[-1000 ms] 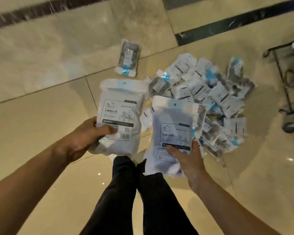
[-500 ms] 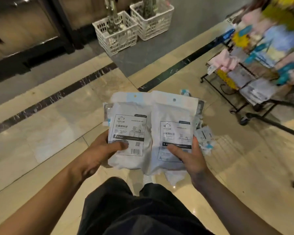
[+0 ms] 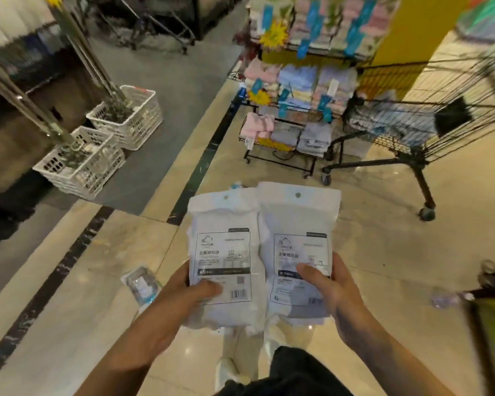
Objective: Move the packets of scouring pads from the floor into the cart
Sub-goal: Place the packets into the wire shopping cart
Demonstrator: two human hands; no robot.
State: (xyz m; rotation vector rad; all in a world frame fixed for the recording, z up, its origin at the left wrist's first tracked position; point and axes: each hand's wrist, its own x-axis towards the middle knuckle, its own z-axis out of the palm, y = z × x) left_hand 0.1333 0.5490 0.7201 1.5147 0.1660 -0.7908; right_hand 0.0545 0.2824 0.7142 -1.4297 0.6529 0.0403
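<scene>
My left hand (image 3: 180, 298) grips a white packet of scouring pads (image 3: 223, 232) by its lower edge, thumb across the label. A second white packet (image 3: 299, 224) sits side by side with it, held by my right hand (image 3: 332, 292) with the thumb on its front. More packets seem stacked behind each one. A dark wire shopping cart (image 3: 429, 121) stands at the upper right, some way off, with pale packets in its basket. One loose packet (image 3: 142, 284) lies on the floor left of my left hand.
A black wheeled rack (image 3: 286, 121) of folded cloths stands ahead beside the cart. Two white plastic crates (image 3: 97, 155) holding metal poles sit at the left on grey floor. Beige tiles stretch between me and the cart. A dark frame (image 3: 480, 332) edges in at right.
The view has swung up and right from the pile on the floor toward the rack and cart. Both hands keep their packets, now held side by side, and the cart has come into view.
</scene>
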